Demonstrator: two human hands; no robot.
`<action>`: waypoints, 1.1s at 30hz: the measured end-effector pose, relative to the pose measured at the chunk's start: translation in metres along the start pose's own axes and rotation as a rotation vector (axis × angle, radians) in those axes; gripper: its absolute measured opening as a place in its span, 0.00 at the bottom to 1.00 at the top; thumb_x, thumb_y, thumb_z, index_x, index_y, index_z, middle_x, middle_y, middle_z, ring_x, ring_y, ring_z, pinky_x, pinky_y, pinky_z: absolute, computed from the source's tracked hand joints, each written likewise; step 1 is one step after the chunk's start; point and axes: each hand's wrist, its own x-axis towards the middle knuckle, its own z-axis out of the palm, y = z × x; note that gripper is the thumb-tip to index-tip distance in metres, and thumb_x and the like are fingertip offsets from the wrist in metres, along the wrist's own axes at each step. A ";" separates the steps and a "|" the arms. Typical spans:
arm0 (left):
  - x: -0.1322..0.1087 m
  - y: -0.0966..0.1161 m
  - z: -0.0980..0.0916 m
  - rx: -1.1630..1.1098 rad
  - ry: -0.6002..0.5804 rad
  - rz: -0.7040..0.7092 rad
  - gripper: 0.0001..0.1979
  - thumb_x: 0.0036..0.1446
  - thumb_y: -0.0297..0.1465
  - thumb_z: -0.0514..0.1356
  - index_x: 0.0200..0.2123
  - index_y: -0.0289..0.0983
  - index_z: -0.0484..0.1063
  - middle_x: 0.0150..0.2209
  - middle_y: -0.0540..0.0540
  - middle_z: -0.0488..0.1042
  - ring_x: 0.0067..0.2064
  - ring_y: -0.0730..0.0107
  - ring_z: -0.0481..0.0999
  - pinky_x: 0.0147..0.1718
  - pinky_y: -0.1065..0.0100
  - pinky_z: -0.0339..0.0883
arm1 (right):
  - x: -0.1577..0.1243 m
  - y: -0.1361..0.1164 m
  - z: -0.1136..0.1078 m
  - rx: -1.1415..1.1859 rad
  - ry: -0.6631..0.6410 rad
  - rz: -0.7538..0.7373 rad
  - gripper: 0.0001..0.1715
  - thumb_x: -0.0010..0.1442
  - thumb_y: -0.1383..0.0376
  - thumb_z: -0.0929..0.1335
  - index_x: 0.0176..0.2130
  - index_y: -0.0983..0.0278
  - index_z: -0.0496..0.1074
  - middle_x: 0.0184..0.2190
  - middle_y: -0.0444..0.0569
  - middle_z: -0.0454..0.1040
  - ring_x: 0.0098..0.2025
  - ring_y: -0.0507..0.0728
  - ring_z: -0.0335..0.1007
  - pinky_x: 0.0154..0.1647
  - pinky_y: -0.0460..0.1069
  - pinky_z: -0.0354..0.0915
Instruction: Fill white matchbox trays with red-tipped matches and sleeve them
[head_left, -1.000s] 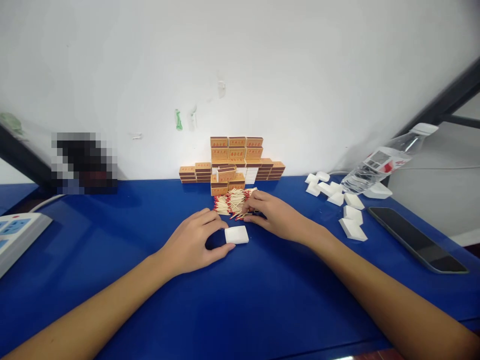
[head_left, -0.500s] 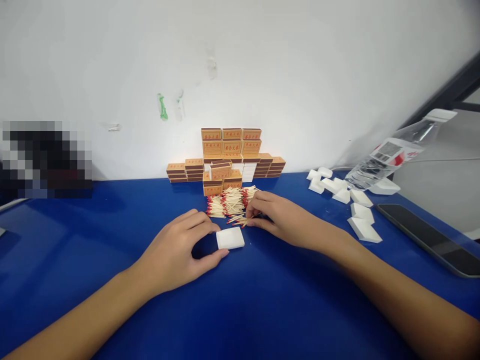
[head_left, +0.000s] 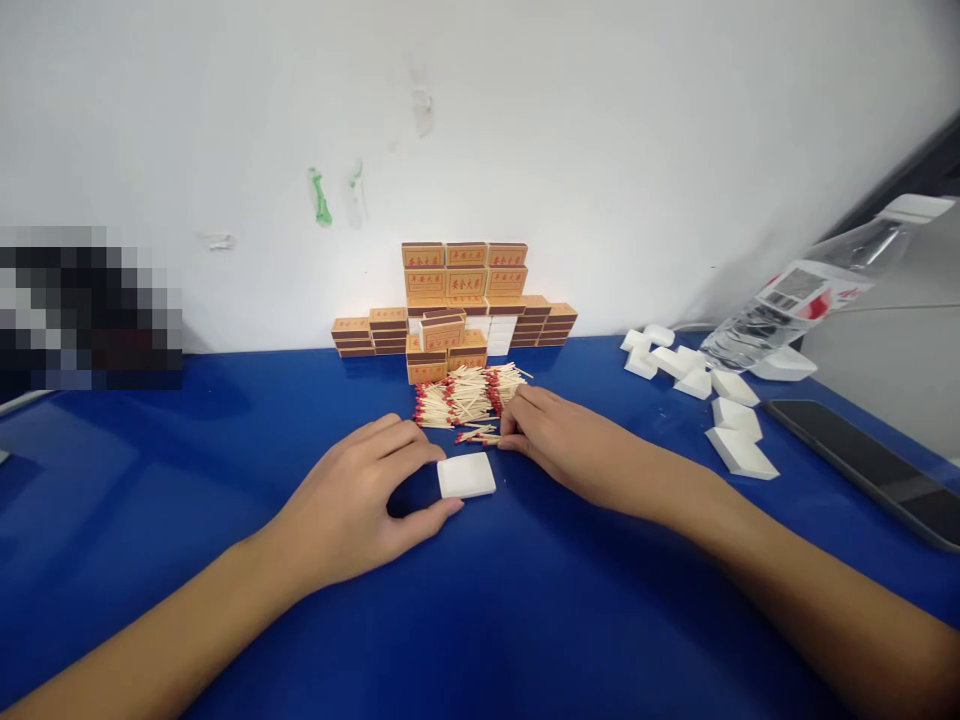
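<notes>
Between the thumb and fingers of my left hand [head_left: 367, 480] is a small white matchbox tray [head_left: 466, 477], lying on the blue table and gripped at its left end. Just beyond it, my right hand [head_left: 559, 435] has thumb and fingertips pinched on the ends of a few matches [head_left: 480, 437]. Those lie at the front of a pile of red-tipped matches [head_left: 466, 398]. Directly behind the pile, several orange matchboxes [head_left: 466, 282] are stacked against the wall. One matchbox [head_left: 442, 333] leans tilted on the front boxes.
Several white trays [head_left: 694, 383] lie scattered at the right on the blue table [head_left: 480, 620]. A clear plastic bottle [head_left: 799, 290] leans among them. Near the right edge rests a dark phone [head_left: 862, 465]. A pixelated dark area [head_left: 90, 310] covers the far left.
My right fingers have closed in more tightly at the ends of the loose matches. My left hand keeps its place on the tray. The whole view has shifted slightly.
</notes>
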 end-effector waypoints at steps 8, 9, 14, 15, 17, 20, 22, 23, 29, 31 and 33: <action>0.000 0.001 0.002 0.020 0.012 -0.009 0.11 0.66 0.37 0.66 0.46 0.36 0.77 0.42 0.43 0.79 0.42 0.59 0.77 0.43 0.56 0.73 | -0.006 -0.010 -0.006 -0.067 0.100 -0.098 0.08 0.76 0.64 0.65 0.42 0.64 0.68 0.43 0.54 0.74 0.44 0.60 0.71 0.43 0.53 0.68; 0.000 0.001 0.002 0.026 0.012 -0.009 0.11 0.66 0.37 0.67 0.46 0.35 0.77 0.42 0.43 0.79 0.42 0.59 0.76 0.43 0.56 0.73 | -0.007 -0.014 -0.006 -0.097 0.095 -0.120 0.08 0.76 0.65 0.65 0.42 0.64 0.69 0.43 0.53 0.74 0.43 0.60 0.71 0.42 0.53 0.68; 0.001 0.004 0.003 0.049 0.027 0.015 0.12 0.66 0.37 0.67 0.45 0.34 0.77 0.41 0.42 0.79 0.41 0.58 0.76 0.43 0.55 0.74 | -0.008 -0.036 0.000 -0.419 0.126 -0.238 0.10 0.74 0.70 0.64 0.39 0.66 0.72 0.38 0.56 0.74 0.40 0.63 0.71 0.39 0.55 0.68; 0.001 0.005 0.003 0.052 0.032 0.025 0.12 0.65 0.36 0.67 0.45 0.34 0.77 0.41 0.42 0.79 0.41 0.58 0.76 0.42 0.55 0.74 | -0.008 -0.040 0.003 -0.484 0.136 -0.268 0.09 0.73 0.72 0.65 0.39 0.67 0.73 0.37 0.56 0.75 0.40 0.63 0.71 0.39 0.55 0.68; 0.001 0.006 0.004 0.057 0.041 0.036 0.11 0.65 0.35 0.68 0.45 0.33 0.77 0.40 0.42 0.79 0.40 0.58 0.76 0.42 0.55 0.74 | -0.008 -0.044 0.006 -0.540 0.161 -0.309 0.08 0.72 0.73 0.66 0.39 0.68 0.74 0.36 0.56 0.75 0.40 0.64 0.71 0.39 0.56 0.68; 0.001 0.006 0.004 0.059 0.053 0.038 0.11 0.65 0.36 0.67 0.45 0.34 0.77 0.39 0.43 0.79 0.39 0.59 0.76 0.41 0.56 0.74 | -0.006 -0.044 0.004 -0.451 0.206 -0.295 0.06 0.74 0.69 0.66 0.43 0.68 0.74 0.39 0.55 0.76 0.41 0.63 0.72 0.40 0.55 0.68; 0.001 0.006 0.004 0.053 0.057 0.031 0.11 0.65 0.36 0.67 0.45 0.35 0.76 0.39 0.43 0.79 0.40 0.59 0.77 0.42 0.57 0.74 | -0.006 -0.040 -0.003 -0.389 0.224 -0.232 0.09 0.76 0.65 0.65 0.46 0.68 0.73 0.42 0.55 0.77 0.43 0.62 0.74 0.41 0.53 0.67; 0.000 0.005 0.004 0.050 0.057 0.027 0.11 0.65 0.36 0.67 0.45 0.35 0.76 0.40 0.43 0.80 0.40 0.60 0.77 0.42 0.57 0.74 | -0.005 -0.038 -0.008 -0.368 0.209 -0.186 0.10 0.76 0.63 0.65 0.46 0.67 0.73 0.43 0.55 0.77 0.43 0.61 0.74 0.41 0.53 0.67; 0.001 0.004 0.003 0.064 0.127 0.003 0.11 0.66 0.37 0.67 0.44 0.35 0.76 0.40 0.44 0.80 0.39 0.60 0.77 0.42 0.57 0.73 | -0.005 -0.039 -0.028 -0.327 -0.084 0.130 0.19 0.79 0.59 0.61 0.38 0.64 0.72 0.35 0.51 0.80 0.33 0.58 0.75 0.31 0.52 0.54; 0.001 0.004 0.004 0.072 0.158 0.005 0.11 0.66 0.37 0.67 0.44 0.35 0.76 0.38 0.44 0.80 0.39 0.60 0.78 0.41 0.58 0.73 | -0.005 -0.044 -0.027 -0.318 -0.128 0.141 0.20 0.79 0.60 0.60 0.38 0.63 0.72 0.36 0.51 0.81 0.34 0.58 0.76 0.31 0.52 0.52; 0.002 0.004 0.004 0.075 0.168 0.013 0.11 0.66 0.37 0.67 0.45 0.35 0.76 0.38 0.44 0.80 0.38 0.61 0.78 0.41 0.58 0.74 | -0.006 -0.049 -0.023 -0.303 -0.140 0.116 0.18 0.79 0.63 0.59 0.39 0.63 0.71 0.37 0.51 0.81 0.35 0.58 0.77 0.31 0.52 0.50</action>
